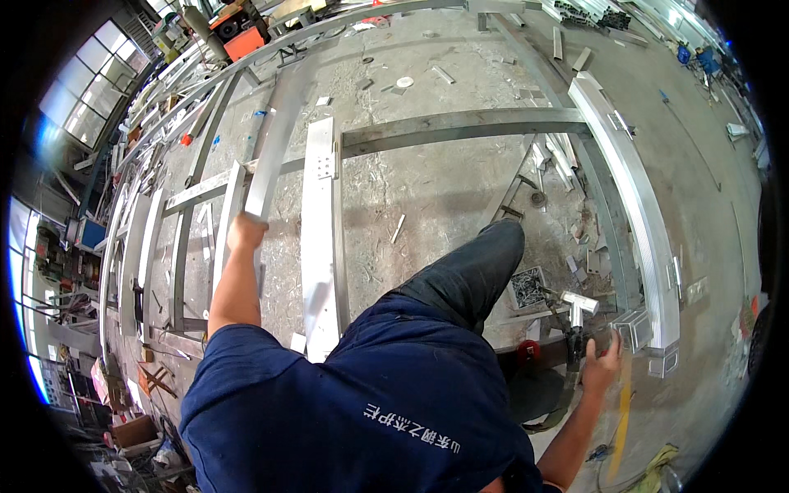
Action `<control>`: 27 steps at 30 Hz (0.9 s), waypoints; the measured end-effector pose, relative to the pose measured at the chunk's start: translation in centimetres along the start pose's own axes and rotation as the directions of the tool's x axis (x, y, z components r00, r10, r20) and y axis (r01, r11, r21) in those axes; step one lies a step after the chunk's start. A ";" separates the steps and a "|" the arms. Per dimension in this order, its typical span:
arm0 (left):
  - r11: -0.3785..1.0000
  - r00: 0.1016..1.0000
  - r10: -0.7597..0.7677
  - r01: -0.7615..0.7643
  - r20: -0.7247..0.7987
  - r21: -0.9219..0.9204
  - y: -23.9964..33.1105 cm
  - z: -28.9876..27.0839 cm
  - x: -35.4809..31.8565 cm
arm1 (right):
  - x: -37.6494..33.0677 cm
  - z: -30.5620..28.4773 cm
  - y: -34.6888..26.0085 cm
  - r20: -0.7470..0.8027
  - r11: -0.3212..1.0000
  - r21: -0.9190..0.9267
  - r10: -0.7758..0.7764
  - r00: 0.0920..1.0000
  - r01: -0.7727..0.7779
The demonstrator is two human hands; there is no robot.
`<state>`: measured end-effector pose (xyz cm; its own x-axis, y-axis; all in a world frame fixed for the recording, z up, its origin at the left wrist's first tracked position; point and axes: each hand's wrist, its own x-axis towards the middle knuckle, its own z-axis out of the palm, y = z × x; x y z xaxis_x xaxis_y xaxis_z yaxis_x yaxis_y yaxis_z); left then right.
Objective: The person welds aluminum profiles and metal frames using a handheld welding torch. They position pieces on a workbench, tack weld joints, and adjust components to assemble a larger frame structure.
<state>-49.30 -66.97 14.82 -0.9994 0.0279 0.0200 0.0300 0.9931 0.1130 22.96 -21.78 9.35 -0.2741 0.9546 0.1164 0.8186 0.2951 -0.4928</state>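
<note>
My left hand (246, 232) is closed around the near end of a long silver metal bar (275, 152), which is smeared by motion and stretches away over the frame's crossbar (460, 125). Just right of that bar, a wide pale metal profile (320, 238) with a small bracket near its far end rests across the frame. My right hand (602, 361), thumb and fingers apart, is beside the hollow end piece (633, 329) of the long ribbed profile (637, 197). Close to it stands a dark tool with a silver T-shaped top (579, 306); whether my fingers touch either is unclear.
A tray of screws (528, 287) sits on the floor by my bent leg. Metal offcuts and scraps litter the concrete. Several more bars (152, 246) lie at the left, with an orange machine (244, 43) beyond. A stack of tubes (588, 15) lies far right.
</note>
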 end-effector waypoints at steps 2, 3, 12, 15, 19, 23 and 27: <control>0.996 0.995 -0.085 0.086 0.043 -0.017 1.3 2.8 -3.5 | -1.0 0.9 1.5 0.006 0.998 -0.044 0.051 0.999 -0.051; 0.992 0.985 -0.123 0.126 0.121 -0.023 0.4 3.5 -4.2 | -1.2 1.1 0.2 0.024 0.994 -0.101 0.039 0.999 -0.036; 0.864 0.929 -0.226 0.331 0.294 -0.380 -7.1 15.9 -7.2 | -4.6 4.3 2.5 0.066 0.999 0.009 0.031 0.997 -0.031; 0.665 0.788 -0.331 0.585 0.519 -0.465 -9.2 18.9 -7.7 | -5.7 3.4 0.9 0.132 0.985 0.012 0.168 0.977 -0.171; 0.791 0.622 -0.149 0.541 0.768 -0.285 -12.1 21.6 -4.4 | -7.9 5.7 1.0 0.093 0.978 0.037 0.199 0.976 -0.204; 0.831 0.467 -0.192 0.545 0.863 -0.110 -8.9 21.4 -6.3 | -9.3 4.4 0.3 0.003 0.980 0.017 0.197 0.980 -0.197; 0.835 0.530 -0.240 0.540 0.813 -0.106 -6.4 18.6 -5.1 | -10.8 5.7 1.3 -0.074 0.977 -0.007 0.210 0.975 -0.211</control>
<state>-44.73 -71.38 -4.52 -0.5507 -0.1309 -0.8244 -0.5131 0.8321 0.2106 24.09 -31.90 2.59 -0.0578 0.9956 0.0735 0.8616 0.0869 -0.5000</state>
